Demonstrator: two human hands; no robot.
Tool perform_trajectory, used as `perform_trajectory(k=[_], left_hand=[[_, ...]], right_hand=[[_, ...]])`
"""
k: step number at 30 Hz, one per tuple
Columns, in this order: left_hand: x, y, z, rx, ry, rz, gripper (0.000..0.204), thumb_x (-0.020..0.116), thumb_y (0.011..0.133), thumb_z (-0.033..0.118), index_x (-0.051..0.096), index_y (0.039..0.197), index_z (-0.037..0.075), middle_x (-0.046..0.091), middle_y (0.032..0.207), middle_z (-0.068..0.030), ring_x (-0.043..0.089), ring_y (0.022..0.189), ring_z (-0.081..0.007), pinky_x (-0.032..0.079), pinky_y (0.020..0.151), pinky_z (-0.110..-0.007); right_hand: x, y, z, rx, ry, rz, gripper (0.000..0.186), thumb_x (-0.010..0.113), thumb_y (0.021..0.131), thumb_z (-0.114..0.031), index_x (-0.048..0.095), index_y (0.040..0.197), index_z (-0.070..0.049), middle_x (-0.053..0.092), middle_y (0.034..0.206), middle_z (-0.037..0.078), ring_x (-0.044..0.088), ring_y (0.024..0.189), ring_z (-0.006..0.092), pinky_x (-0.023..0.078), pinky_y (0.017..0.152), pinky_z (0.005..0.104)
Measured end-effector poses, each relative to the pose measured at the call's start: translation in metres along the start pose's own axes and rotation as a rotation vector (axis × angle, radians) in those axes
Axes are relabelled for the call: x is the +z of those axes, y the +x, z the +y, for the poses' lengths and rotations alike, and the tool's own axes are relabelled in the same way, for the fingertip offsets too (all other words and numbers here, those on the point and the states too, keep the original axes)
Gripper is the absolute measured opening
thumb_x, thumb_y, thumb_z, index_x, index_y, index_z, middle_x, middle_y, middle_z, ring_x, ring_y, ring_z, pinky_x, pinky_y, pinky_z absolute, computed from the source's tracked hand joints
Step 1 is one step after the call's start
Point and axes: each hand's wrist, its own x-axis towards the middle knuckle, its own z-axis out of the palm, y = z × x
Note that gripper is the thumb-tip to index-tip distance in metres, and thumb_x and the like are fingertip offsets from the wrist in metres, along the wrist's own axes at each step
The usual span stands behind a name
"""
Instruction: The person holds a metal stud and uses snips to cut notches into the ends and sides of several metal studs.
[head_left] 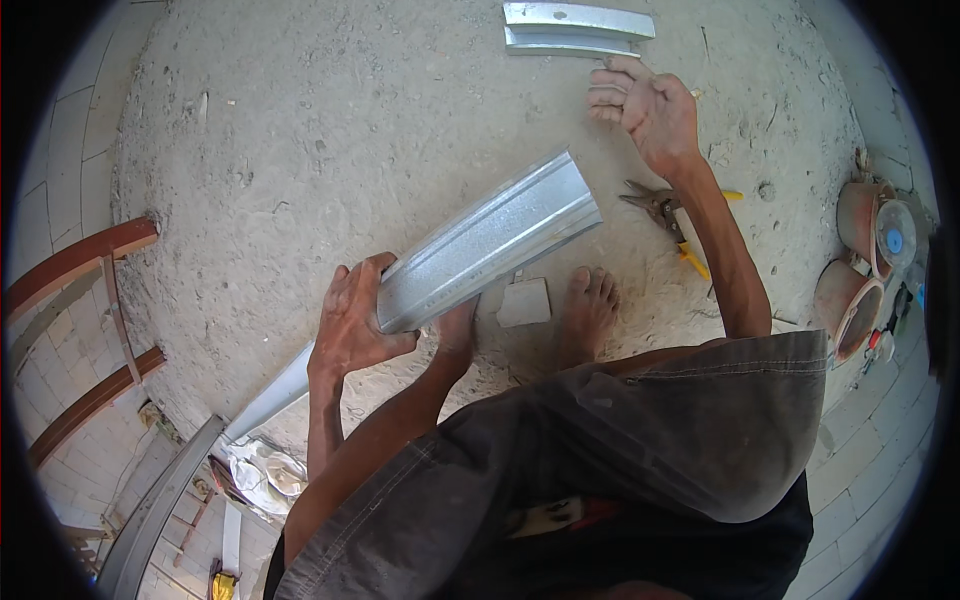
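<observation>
Head view: a metal channel (490, 240) was held aslant above the floor (300, 150).
Near the right wall were two reddish buckets: a clear round piece (897, 225) with blue centre was at the mouth of the upper bucket (856, 215), and the lower bucket (830, 300) was tilted; what they contained, I could not tell. The channel's long axis ran diagonally, its free end pointing to the upper right, towards the right forearm. The left hand (352, 315) was gripping the lower-left end. The right hand (650, 115), palm up, was loosely spread with bent fingers, just beside a short metal piece (578, 30).
</observation>
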Motion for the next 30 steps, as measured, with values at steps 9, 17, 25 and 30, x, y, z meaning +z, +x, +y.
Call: perform_trajectory(k=[9, 17, 25, 30], left_hand=[[0.0, 0.008, 0.006, -0.068, -0.006, -0.064, 0.087, 0.079, 0.047, 0.029, 0.046, 0.124, 0.007, 0.059, 0.105, -0.015, 0.051, 0.095, -0.0338, 0.039, 0.089, -0.044], [0.0, 0.03, 0.026, -0.267, -0.305, -0.027, 0.064, 0.033, 0.095, 0.059, 0.063, 0.113, 0.006, 0.062, 0.109, -0.0216, 0.055, 0.103, -0.0344, 0.036, 0.096, -0.046], [0.005, 0.05, 0.05, -0.424, -0.562, -0.154, 0.075, 0.044, 0.085, 0.067, 0.061, 0.123, 0.005, 0.06, 0.121, -0.0238, 0.053, 0.116, -0.0381, 0.037, 0.098, -0.049], [0.015, 0.061, 0.043, -0.434, -0.552, -0.207, 0.084, 0.049, 0.079, 0.072, 0.06, 0.125, 0.003, 0.058, 0.123, -0.0279, 0.047, 0.123, -0.0439, 0.035, 0.099, -0.058]], right_hand=[[0.1, -0.064, 0.088, 0.288, 0.859, -0.181, 0.065, 0.026, 0.096, -0.046, 0.025, 0.144, -0.002, 0.038, 0.143, 0.018, 0.035, 0.135, 0.0348, 0.029, 0.112, 0.0519], [0.088, -0.061, 0.103, 0.324, 0.982, -0.206, 0.053, 0.035, 0.089, -0.041, 0.055, 0.119, -0.001, 0.055, 0.122, 0.018, 0.046, 0.125, 0.0363, 0.033, 0.108, 0.0526], [0.067, -0.057, 0.107, 0.243, 0.866, -0.176, 0.045, 0.038, 0.089, -0.034, 0.056, 0.111, 0.001, 0.057, 0.111, 0.016, 0.05, 0.115, 0.0344, 0.034, 0.108, 0.0519], [0.051, -0.051, 0.105, 0.211, 0.907, -0.24, 0.04, 0.037, 0.089, -0.032, 0.055, 0.104, 0.0, 0.055, 0.104, 0.015, 0.051, 0.109, 0.0328, 0.032, 0.109, 0.0533]])
